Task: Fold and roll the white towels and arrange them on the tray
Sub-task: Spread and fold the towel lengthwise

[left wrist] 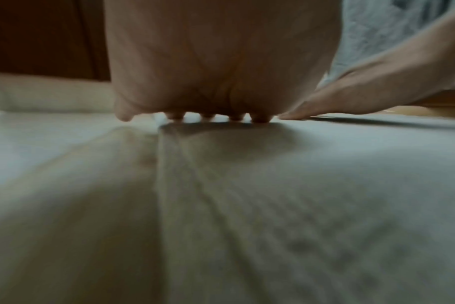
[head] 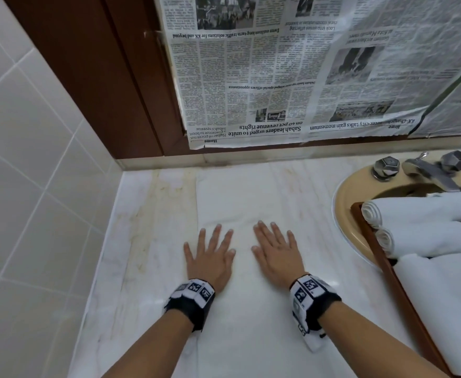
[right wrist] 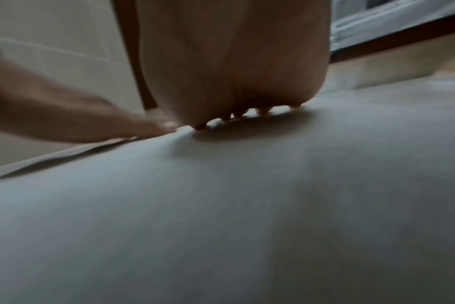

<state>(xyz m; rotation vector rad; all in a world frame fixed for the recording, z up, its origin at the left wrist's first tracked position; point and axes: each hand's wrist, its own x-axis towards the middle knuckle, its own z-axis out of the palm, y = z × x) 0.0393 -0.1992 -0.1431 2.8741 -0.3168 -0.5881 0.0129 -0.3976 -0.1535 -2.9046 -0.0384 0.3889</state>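
A white towel (head: 240, 197) lies flat in a long strip on the marble counter (head: 142, 214), running away from me. My left hand (head: 210, 252) presses flat on it near its left edge, fingers spread. My right hand (head: 275, 249) presses flat beside it, also with straight fingers. Both wrist views show the palm from below on the towel (left wrist: 299, 195) (right wrist: 247, 205). At the right a wooden tray (head: 387, 266) holds two rolled white towels (head: 420, 211) (head: 425, 238), with more white towel cloth (head: 447, 296) lying in front of them.
A beige sink (head: 344, 208) with chrome taps (head: 385, 167) sits under the tray at the right. Newspaper (head: 278, 77) covers the wall behind the counter. White tiles (head: 33, 159) close off the left side.
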